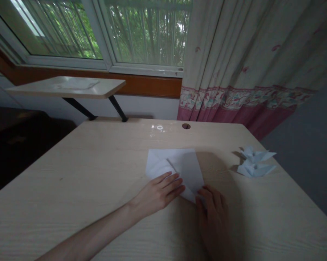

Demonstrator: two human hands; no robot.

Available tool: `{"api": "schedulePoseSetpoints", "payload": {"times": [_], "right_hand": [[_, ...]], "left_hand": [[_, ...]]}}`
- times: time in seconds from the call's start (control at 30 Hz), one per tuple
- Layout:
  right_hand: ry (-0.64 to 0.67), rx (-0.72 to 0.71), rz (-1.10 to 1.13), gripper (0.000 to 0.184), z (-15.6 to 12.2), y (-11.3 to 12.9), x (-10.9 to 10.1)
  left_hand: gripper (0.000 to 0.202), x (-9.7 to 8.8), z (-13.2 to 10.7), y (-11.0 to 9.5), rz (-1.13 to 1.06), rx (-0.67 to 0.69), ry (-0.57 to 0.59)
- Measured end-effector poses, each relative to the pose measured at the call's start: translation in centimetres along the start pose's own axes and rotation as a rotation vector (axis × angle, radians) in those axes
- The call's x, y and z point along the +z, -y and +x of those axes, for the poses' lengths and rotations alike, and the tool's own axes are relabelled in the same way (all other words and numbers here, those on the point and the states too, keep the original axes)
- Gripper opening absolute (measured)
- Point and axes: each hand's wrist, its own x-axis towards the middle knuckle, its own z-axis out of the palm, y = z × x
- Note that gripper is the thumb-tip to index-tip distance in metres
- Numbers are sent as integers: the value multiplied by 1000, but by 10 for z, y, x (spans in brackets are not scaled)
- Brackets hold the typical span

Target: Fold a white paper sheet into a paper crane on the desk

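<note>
A white sheet of paper point(186, 161) lies on the wooden desk in front of me, with one corner folded over so that a diagonal edge crosses it. My left hand point(163, 192) rests flat on the folded part, fingers stretched out and pressing on the paper. At the lower right corner of the sheet, my right hand point(212, 206) has its thumb and bent fingers closed on the paper's edge. The right hand is in shadow, and its fingertips partly hide that corner.
Two folded paper cranes point(257, 168) stand near the desk's right edge. The desk point(98, 174) has a round cable hole point(186, 126) at the back. A raised shelf point(70, 87) on black legs stands back left. Behind are a window point(149, 32) and a curtain point(234, 72).
</note>
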Motion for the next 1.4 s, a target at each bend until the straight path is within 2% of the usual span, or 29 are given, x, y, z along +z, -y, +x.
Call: {"api": "schedulePoseSetpoints", "payload": {"times": [0.13,0.23,0.43,0.57,0.67,0.9,1.1,1.4], "right_hand": [[20,-314,-59,46,-13,-5,-1],[60,-420,-78,60,-20,-7,-1],[118,-415,-121,68,-32,-4,-1],[158,-514,-219,63,-34,-10,0],[139,-551,-303,61,-33,-15,1],[159,-438,-346,60,-33,-11,0],[202,-514,-432,50,-24,-9,-8],[209,-502,-432,48,-23,-10,-8]], "left_hand": [[35,-3,0,-1,-12,6,33],[35,-2,-1,-2,-1,14,32],[35,1,-4,-3,-1,3,15],[33,3,-4,-2,-49,-23,33],[33,4,-3,-1,-67,-43,56],[31,8,-5,-1,-52,-109,70],[30,10,-4,-4,-43,-125,60],[31,9,-4,-6,-25,-108,43]]}}
